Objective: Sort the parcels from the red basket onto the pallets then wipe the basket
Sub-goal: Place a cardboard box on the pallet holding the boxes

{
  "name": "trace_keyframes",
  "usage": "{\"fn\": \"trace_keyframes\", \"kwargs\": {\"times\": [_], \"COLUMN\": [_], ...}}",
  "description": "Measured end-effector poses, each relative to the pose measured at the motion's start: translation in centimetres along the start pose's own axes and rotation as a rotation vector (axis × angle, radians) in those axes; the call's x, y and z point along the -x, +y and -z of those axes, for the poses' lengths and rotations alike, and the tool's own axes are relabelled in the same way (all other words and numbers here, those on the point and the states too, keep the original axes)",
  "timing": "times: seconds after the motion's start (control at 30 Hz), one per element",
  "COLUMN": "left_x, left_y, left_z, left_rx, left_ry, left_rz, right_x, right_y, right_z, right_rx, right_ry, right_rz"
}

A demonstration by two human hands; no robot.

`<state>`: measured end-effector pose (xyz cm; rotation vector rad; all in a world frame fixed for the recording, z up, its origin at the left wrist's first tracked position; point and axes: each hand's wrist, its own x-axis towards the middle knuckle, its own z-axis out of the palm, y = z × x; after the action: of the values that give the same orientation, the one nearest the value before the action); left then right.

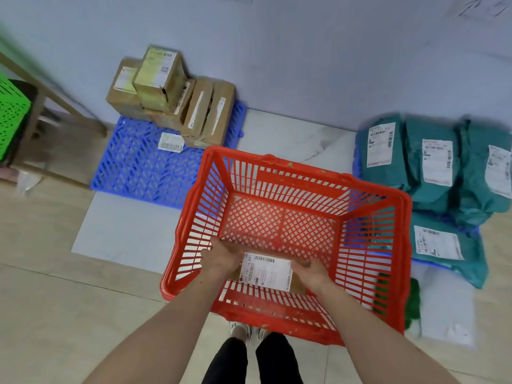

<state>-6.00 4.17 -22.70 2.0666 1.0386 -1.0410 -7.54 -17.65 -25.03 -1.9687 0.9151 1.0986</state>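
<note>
The red basket (368, 200) stands on the floor in front of me. Inside it, near the front wall, lies one cardboard parcel (267, 271) with a white label on top. My left hand (221, 256) grips the parcel's left end and my right hand (311, 271) grips its right end. A blue pallet (138, 167) at the far left carries several cardboard boxes (171, 98) stacked against the wall. To the right, several teal mailer bags (432, 167) with white labels lie on another blue pallet (357, 162), mostly hidden under them.
A green crate (12, 115) and a wooden frame (55, 101) stand at the far left. A green cloth (414, 303) lies on a white sheet right of the basket. The wall runs along the back. My feet (246, 332) are just behind the basket.
</note>
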Motion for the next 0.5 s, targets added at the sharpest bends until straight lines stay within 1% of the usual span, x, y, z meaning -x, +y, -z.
{"fn": "trace_keyframes", "kwargs": {"times": [0.2, 0.33, 0.37, 0.43, 0.5], "left_x": [0.2, 2.4, 3.1, 4.6, 5.9], "left_y": [0.6, 1.7, 2.1, 2.8, 3.2], "left_z": [-0.3, 0.6, 1.0, 1.9, 2.8], "left_rx": [-0.071, -0.012, -0.001, 0.003, 0.047], "left_ry": [0.054, 0.144, 0.176, 0.241, 0.287], "left_rz": [0.002, -0.076, -0.105, -0.162, -0.216], "right_x": [0.2, 1.2, 1.8, 0.2, 1.2], "right_y": [-0.7, -1.5, -1.9, -1.0, -1.4], "right_z": [0.1, 1.7, 2.4, 3.4, 4.8], "right_rx": [-0.129, -0.117, -0.107, -0.096, -0.100], "right_ry": [0.017, 0.111, 0.124, 0.146, 0.178], "right_rz": [-0.039, -0.021, -0.005, 0.028, 0.050]}}
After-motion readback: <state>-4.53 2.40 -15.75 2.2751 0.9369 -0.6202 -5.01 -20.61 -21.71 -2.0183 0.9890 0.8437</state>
